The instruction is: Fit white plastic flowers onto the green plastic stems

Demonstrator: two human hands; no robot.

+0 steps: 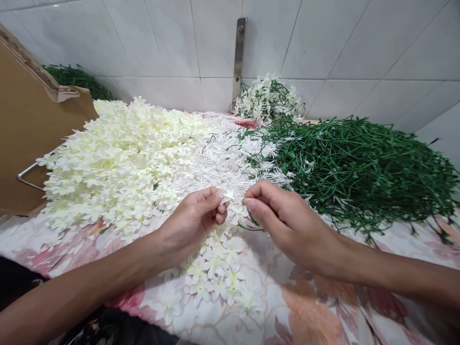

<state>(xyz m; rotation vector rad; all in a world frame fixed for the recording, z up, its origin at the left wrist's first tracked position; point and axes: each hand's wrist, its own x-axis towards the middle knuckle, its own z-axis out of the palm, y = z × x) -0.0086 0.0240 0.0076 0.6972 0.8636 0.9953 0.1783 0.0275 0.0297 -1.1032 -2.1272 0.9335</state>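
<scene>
Floral cloth [312, 316] below 2 hands [194, 211] [289, 220]; left pinches white flower [227, 194].

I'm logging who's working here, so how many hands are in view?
2: the left hand pinches a white flower; the right hand is just to its right.

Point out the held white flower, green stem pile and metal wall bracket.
Held white flower [227, 195], head view: its petals.
Green stem pile [362, 167], head view: middle of heap.
Metal wall bracket [238, 58], head view: mid-strip.
</scene>
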